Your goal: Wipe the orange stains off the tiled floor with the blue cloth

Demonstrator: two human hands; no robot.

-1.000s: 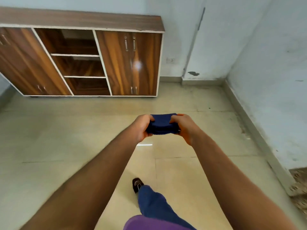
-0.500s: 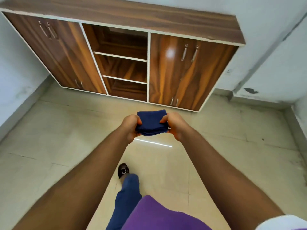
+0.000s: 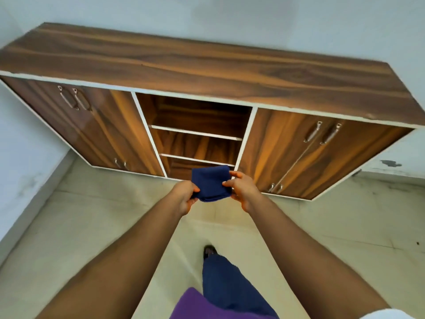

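Since the previous frames, we have moved closer to the wooden cabinet (image 3: pixel 207 72), which now fills the upper half of the view; the blue cloth (image 3: pixel 211 183) remains folded between our hands.

Clearances: the cabinet stands against the back wall, with its base edge on the tiled floor (image 3: pixel 333 226). A pale wall (image 3: pixel 30 162) and its skirting border the floor on the left. Open tile extends to the right of the arms and between the cabinet base and our leading shoe (image 3: pixel 208 250). No orange stains can be made out on the visible tiles.

Hand pose: both arms are extended forward, converging at the cloth. Our left hand (image 3: pixel 184 195) pinches the cloth's lower left edge. Our right hand (image 3: pixel 242 187) grips its right edge, fingers (image 3: pixel 234 174) curled over the top. The hands are near each other, each clamped on the cloth, which is held in the air in front of the cabinet's open centre shelves (image 3: pixel 195 132), clear of the floor.
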